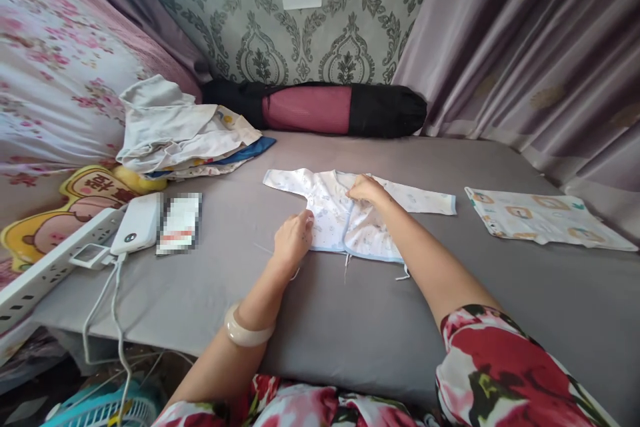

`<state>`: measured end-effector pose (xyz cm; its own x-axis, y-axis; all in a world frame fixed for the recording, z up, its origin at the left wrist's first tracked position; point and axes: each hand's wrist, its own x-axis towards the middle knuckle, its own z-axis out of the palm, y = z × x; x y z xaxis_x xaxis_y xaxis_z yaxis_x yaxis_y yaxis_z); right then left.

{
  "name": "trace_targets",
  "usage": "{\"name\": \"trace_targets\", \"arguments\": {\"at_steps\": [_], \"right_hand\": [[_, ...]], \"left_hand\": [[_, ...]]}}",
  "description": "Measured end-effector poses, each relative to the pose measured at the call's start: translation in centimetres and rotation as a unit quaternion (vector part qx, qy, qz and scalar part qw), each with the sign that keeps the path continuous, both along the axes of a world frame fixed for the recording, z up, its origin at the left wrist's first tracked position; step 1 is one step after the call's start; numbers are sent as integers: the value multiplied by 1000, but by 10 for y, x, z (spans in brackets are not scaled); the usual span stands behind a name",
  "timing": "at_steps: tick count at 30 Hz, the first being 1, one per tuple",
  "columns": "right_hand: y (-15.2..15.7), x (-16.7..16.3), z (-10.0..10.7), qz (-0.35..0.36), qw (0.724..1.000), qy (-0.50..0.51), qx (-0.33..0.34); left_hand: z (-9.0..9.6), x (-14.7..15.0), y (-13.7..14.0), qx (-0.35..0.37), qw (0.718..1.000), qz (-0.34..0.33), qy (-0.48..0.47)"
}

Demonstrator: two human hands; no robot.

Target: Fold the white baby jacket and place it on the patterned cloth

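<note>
A small white baby shirt (pixel 330 210) with a pale print and light blue trim lies spread on the grey sheet, both sleeves stretched out sideways. Short white ties hang from its lower hem. My left hand (pixel 294 240) is closed at the shirt's left side edge, fingers pinched on the cloth. Near the neckline, my right hand (pixel 367 190) pinches the front edge of the shirt. My right forearm covers part of the shirt's right half.
Folded printed cloth (pixel 545 217) lies to the right. At the back left is a pile of clothes (pixel 175 127), beside a long black and pink bag (pixel 310 109) along the wall. A power strip (pixel 60 260), a white power bank (pixel 137 223) and cables sit at left.
</note>
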<state>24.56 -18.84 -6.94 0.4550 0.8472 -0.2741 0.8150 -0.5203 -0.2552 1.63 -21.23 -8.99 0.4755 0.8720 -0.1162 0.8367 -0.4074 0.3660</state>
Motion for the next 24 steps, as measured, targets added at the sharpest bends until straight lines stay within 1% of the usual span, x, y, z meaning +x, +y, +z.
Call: {"name": "trace_targets", "arguments": {"at_steps": [2, 4, 8, 10, 14, 16, 18, 20, 22, 24], "right_hand": [[2, 4, -1, 16, 1000, 20, -10], [2, 7, -4, 15, 1000, 16, -6], [0, 11, -9, -29, 998, -47, 30], [0, 12, -8, -33, 997, -59, 29], [4, 8, -1, -7, 997, -73, -13], [10, 4, 2, 5, 996, -88, 0], [17, -1, 2, 31, 993, -105, 52], [27, -6, 0, 79, 985, -114, 101], [38, -11, -4, 135, 978, -109, 120], [48, -15, -8, 170, 973, -104, 113]], "left_hand": [[0, 0, 1, -1, 1000, -2, 5], [0, -1, 1, 1, 1000, -4, 12], [0, -1, 1, -1, 999, -4, 35], [0, -1, 0, 3, 999, 0, 43], [-2, 0, 0, 43, 998, 5, 53], [-4, 0, 1, 85, 995, -4, 48], [-7, 1, 2, 128, 991, -31, 29], [-10, 2, 3, 155, 986, -69, 2], [-15, 4, 4, 162, 980, -115, -20], [-21, 6, 6, 157, 975, -157, -29]]}}
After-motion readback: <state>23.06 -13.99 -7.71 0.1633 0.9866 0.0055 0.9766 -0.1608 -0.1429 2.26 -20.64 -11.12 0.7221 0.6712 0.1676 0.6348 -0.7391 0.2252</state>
